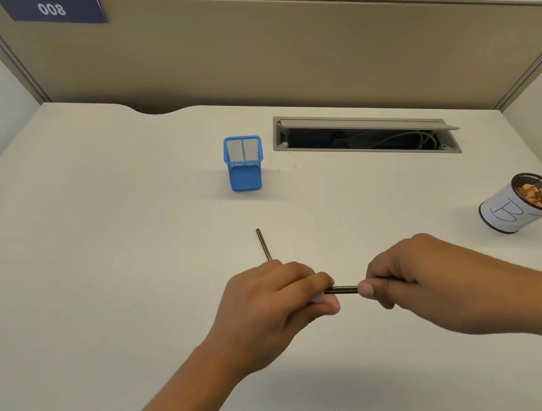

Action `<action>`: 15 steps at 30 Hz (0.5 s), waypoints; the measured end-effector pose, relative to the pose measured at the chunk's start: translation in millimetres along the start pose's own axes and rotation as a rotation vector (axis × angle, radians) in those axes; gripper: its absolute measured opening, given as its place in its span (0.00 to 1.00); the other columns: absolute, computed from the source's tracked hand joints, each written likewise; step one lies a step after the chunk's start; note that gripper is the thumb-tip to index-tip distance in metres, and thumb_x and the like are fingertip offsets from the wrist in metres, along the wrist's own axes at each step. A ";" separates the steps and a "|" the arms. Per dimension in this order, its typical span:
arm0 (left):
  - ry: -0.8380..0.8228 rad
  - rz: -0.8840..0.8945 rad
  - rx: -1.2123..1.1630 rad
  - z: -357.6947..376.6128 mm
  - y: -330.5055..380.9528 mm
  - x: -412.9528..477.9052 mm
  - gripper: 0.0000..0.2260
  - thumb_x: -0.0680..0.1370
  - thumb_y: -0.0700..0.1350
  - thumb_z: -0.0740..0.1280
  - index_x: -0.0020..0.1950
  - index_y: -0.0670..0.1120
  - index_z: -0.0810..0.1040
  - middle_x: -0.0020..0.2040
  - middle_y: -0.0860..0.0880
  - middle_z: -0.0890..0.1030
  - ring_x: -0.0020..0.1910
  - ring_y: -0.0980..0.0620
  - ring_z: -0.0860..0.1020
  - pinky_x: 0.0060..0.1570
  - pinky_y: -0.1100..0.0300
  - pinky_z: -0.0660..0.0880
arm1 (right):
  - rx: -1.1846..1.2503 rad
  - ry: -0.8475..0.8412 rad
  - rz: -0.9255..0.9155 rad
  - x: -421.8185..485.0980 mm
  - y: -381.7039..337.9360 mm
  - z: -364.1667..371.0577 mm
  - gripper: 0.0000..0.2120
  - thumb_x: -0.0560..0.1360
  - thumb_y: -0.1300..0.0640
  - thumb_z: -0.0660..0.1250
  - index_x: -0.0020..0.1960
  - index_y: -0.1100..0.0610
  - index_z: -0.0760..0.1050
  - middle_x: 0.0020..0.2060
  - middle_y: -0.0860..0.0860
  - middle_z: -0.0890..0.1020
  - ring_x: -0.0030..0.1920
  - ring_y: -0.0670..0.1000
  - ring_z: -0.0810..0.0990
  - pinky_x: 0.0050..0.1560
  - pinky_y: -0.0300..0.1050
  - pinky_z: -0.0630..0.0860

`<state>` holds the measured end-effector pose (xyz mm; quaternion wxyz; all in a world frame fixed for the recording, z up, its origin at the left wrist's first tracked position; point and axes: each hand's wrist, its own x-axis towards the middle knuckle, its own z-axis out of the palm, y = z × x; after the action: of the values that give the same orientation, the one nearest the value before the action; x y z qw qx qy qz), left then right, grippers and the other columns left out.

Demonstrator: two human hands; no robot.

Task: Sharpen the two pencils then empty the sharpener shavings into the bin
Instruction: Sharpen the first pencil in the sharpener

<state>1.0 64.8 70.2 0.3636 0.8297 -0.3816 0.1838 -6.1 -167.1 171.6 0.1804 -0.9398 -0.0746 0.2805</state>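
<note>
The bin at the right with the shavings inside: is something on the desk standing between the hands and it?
Nothing visible does. The desk is bare between the right hand and the bin. The blue mesh holder and the second pencil lie further left, off that path.

Holder [244, 163] stands behind pencil [264, 244]; bin [521, 203] sits far right on desk [102, 236].

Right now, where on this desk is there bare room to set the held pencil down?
Bare desk lies left of the blue mesh holder, and between it and the bin. It is crowded near the left hand and right hand, where the second pencil lies.
</note>
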 end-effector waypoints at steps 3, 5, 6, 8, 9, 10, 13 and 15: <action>0.050 0.092 0.079 0.0 -2.8 -0.4 0.06 0.79 0.50 0.71 0.54 0.49 0.81 0.45 0.53 0.83 0.33 0.49 0.72 0.30 0.54 0.70 | 0.189 -0.128 0.061 0.4 -3.5 -4.1 0.21 0.79 0.38 0.60 0.33 0.48 0.76 0.22 0.44 0.74 0.23 0.44 0.65 0.25 0.35 0.64; 0.063 0.082 0.052 -0.3 -4.0 0.2 0.07 0.79 0.50 0.71 0.55 0.49 0.80 0.46 0.53 0.83 0.34 0.49 0.74 0.31 0.54 0.71 | 0.250 -0.147 0.076 0.1 -4.6 -3.8 0.22 0.80 0.40 0.59 0.32 0.49 0.76 0.21 0.44 0.73 0.22 0.44 0.65 0.24 0.34 0.63; 0.064 0.062 0.027 -0.4 -4.3 0.3 0.07 0.79 0.50 0.71 0.55 0.49 0.80 0.46 0.54 0.83 0.35 0.50 0.75 0.32 0.55 0.71 | 0.240 -0.136 0.074 -0.2 -5.0 -3.0 0.22 0.80 0.40 0.59 0.33 0.49 0.76 0.21 0.44 0.74 0.22 0.44 0.66 0.24 0.34 0.64; 0.057 0.008 -0.021 -0.6 -4.2 0.0 0.08 0.79 0.51 0.70 0.56 0.50 0.80 0.46 0.56 0.83 0.38 0.51 0.77 0.35 0.56 0.73 | 0.201 -0.102 0.068 -0.2 -5.4 -0.2 0.21 0.80 0.39 0.58 0.35 0.47 0.76 0.22 0.45 0.75 0.22 0.44 0.68 0.26 0.36 0.67; 0.045 -0.020 -0.040 -0.8 -4.2 0.0 0.09 0.80 0.52 0.70 0.56 0.50 0.81 0.46 0.56 0.83 0.39 0.52 0.78 0.36 0.56 0.74 | 0.185 -0.084 0.069 -0.2 -5.0 1.4 0.20 0.80 0.38 0.58 0.36 0.46 0.77 0.23 0.46 0.77 0.23 0.44 0.68 0.27 0.37 0.68; 0.028 -0.049 -0.051 -0.7 -4.5 0.2 0.09 0.80 0.53 0.69 0.56 0.50 0.81 0.46 0.57 0.83 0.40 0.52 0.78 0.37 0.55 0.74 | 0.167 -0.066 0.072 -0.8 -4.4 2.6 0.19 0.79 0.38 0.57 0.37 0.45 0.77 0.24 0.46 0.78 0.23 0.44 0.69 0.28 0.38 0.68; 0.012 -0.126 -0.020 -1.1 -7.2 -1.5 0.09 0.79 0.55 0.68 0.55 0.52 0.81 0.45 0.59 0.82 0.42 0.55 0.79 0.37 0.55 0.76 | 0.048 0.022 0.066 -2.9 -1.4 3.8 0.17 0.76 0.34 0.56 0.41 0.43 0.76 0.31 0.47 0.82 0.22 0.44 0.69 0.26 0.37 0.67; 0.038 -0.198 -0.030 -1.6 -10.2 -3.7 0.09 0.78 0.54 0.69 0.55 0.53 0.80 0.45 0.60 0.82 0.43 0.56 0.80 0.38 0.55 0.77 | 0.031 0.078 0.054 -3.5 2.4 3.3 0.18 0.74 0.32 0.55 0.42 0.42 0.76 0.34 0.45 0.83 0.22 0.43 0.69 0.26 0.37 0.66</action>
<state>6.4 72.3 64.4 0.3998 0.8541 -0.2934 0.1569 -10.8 -169.2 169.9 0.1902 -0.9487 -0.0378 0.2496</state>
